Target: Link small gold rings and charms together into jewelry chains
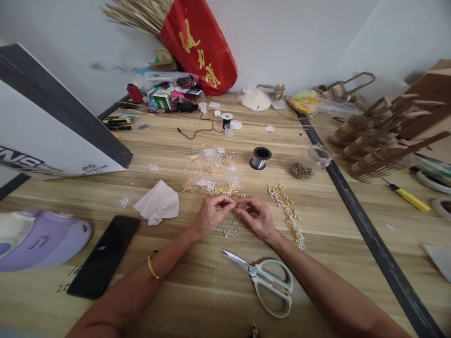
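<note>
My left hand (214, 212) and my right hand (256, 217) meet fingertip to fingertip over the middle of the table, both closed in a pinch. A thin silver chain (229, 231) hangs or lies just below the fingertips; what exactly each pinch grips is too small to make out. Right behind the hands is a heap of gold and silver beads (220, 188). To the right of my right hand lie several gold and silver chains (289, 211) in a bundle. Scissors with pale green handles (262, 277) lie partly spread in front of the hands.
Left are a black phone (104, 256), a napkin (158, 203), a purple object (45, 237) and a large box (52, 126). A wire spool (260, 158), a pile of dark beads (302, 170) and small woven baskets (373, 141) stand right. A red bag (200, 47) leans at the back.
</note>
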The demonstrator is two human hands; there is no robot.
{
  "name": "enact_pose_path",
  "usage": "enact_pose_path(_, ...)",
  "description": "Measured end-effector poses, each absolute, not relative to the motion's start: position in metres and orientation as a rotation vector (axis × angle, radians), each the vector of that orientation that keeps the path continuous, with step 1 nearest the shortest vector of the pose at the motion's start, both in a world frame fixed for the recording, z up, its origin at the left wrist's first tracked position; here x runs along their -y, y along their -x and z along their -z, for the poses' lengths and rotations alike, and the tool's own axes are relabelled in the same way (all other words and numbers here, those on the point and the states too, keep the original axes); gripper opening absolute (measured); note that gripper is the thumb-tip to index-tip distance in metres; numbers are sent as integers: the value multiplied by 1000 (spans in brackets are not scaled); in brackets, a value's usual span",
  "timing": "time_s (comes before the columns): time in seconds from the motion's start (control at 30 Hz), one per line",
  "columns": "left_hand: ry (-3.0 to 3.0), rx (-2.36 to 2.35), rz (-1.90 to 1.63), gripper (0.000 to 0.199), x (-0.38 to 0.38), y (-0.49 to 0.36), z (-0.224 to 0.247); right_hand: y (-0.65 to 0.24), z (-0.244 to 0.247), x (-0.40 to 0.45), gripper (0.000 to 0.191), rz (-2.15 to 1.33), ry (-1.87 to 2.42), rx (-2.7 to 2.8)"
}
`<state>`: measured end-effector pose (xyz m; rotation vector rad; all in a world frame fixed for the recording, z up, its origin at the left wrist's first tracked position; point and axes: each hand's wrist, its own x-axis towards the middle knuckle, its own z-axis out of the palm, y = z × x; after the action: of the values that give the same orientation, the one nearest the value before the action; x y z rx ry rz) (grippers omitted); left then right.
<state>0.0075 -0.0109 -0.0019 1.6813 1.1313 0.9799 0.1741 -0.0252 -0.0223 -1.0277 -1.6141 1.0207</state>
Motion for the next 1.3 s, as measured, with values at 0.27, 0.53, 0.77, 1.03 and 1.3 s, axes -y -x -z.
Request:
enact_pose_path(0.27, -1706, -1122, -1000, 12, 11, -9, 4, -175, 27, 23, 13, -1003, 1031, 1630)
enact_pose_path(0.53, -1679, -1119, -1017, 18, 13, -11, 6, -177, 23, 24, 14, -1132, 1012, 1540)
enact_pose_path(0.77, -1623, -995, -733, 28, 15, -14, 8, -178, 19, 24, 19, -1273, 931, 1378)
enact_pose_path(1.03, -1413, -828, -667, 20, 19, -19, 12, -179, 16, 20, 23, -1311, 902, 1283)
enact_pose_path(1.3, -1471, -966, -641, 13, 19, -18, 14, -183, 21, 14, 21, -1330, 908, 1177)
